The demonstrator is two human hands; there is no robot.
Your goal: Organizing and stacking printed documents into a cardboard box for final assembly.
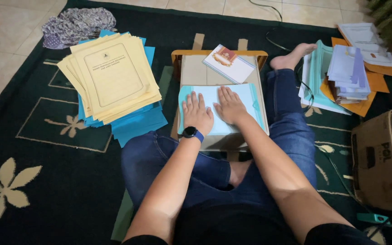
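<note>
While seated on carpet (46, 181):
Left hand (197, 111): flat, released, pressing light-blue folder (250, 102).
Right hand (229, 105): flat, released, same folder.
Folder location: atop cardboard board (196, 70), between yellow stack (112, 77) and right pile (348, 72).

We find the scene evenly lit from overhead by soft indoor light, moderately dim toward the lower frame. The tiled floor (14, 31) shows mild sheen. Shadows are faint and short beside the yellow paper stack (114, 77). The wide lens bends the edges; the corners darken. Focus holds centrally, with slight softness at the cardboard box (382, 159).
</note>
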